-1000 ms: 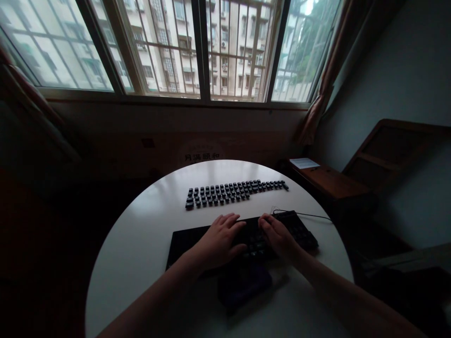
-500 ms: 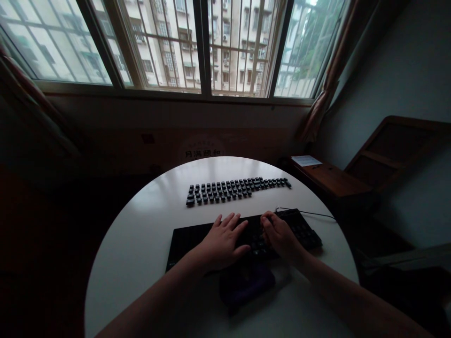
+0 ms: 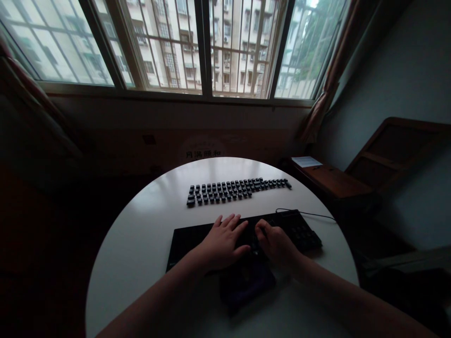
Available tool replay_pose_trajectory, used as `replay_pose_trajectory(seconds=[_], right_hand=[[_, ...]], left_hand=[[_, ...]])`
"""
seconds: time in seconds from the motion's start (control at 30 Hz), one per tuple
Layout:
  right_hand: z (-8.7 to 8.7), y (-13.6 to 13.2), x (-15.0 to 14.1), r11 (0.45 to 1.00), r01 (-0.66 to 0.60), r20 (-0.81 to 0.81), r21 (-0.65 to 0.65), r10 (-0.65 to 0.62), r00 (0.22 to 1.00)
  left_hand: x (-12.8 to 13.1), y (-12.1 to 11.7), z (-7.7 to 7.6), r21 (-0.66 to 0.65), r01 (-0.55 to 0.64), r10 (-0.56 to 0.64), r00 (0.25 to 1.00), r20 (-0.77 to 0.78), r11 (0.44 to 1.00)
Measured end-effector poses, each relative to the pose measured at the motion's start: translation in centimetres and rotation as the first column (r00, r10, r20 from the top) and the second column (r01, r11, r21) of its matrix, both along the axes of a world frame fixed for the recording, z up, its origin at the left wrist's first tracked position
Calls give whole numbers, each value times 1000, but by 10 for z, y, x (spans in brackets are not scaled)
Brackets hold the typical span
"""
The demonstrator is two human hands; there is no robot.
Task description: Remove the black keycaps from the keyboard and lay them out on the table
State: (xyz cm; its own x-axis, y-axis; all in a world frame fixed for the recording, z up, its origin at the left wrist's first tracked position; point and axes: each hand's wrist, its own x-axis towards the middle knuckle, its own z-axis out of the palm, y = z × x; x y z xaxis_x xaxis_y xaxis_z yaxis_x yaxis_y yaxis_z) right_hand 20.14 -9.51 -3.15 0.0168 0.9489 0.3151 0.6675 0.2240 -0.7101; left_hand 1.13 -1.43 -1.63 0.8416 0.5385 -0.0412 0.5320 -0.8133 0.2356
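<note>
A black keyboard (image 3: 190, 237) lies on the round white table (image 3: 130, 263). My left hand (image 3: 225, 241) rests flat on its middle part, fingers spread. Over the keys to the right of it, my right hand (image 3: 275, 239) is closed, fingers curled together; whatever they pinch is hidden or too small to make out. Keys still show on the keyboard's right end, while its left part looks dark and bare. Beyond the keyboard, removed black keycaps (image 3: 221, 191) stand in several neat rows. A dark purple object (image 3: 246, 286), perhaps a pouch, lies at the keyboard's near edge, partly in shadow.
A thin black cable (image 3: 317, 216) runs from the keyboard's back over the table's right edge. To the right stands a wooden chair (image 3: 338, 180) with a white paper (image 3: 306, 161) on its seat. A barred window (image 3: 204, 51) is ahead.
My right hand has moved a little left and down over the keyboard, still closed. The left hand stays in place, and the rows of keycaps look the same.
</note>
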Motion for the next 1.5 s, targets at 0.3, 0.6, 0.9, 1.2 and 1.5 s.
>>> replay_pose_trajectory(seconds=[0.3, 0.6, 0.9, 1.2, 1.5], right_hand=[[-11, 4, 7, 990, 136, -356, -25, -136, 925], [-9, -8, 0, 995, 27, -309, 93, 3, 951], [11, -19, -4, 932, -222, 57, 287, 214, 975], [23, -15, 9, 888, -38, 209, 459, -66, 976], [15, -11, 9, 873, -285, 306, 395, 167, 937]], left_hand=[[-1, 1, -3, 4, 6, -6, 1000, 21, 1000], [-1, -2, 12, -5, 2, -1, 986, 169, 1000], [1, -5, 25, -59, 65, -41, 941, 336, 996], [-3, -4, 33, -76, -37, 59, 949, 311, 996], [-5, -13, 34, -208, 137, -68, 949, 308, 969]])
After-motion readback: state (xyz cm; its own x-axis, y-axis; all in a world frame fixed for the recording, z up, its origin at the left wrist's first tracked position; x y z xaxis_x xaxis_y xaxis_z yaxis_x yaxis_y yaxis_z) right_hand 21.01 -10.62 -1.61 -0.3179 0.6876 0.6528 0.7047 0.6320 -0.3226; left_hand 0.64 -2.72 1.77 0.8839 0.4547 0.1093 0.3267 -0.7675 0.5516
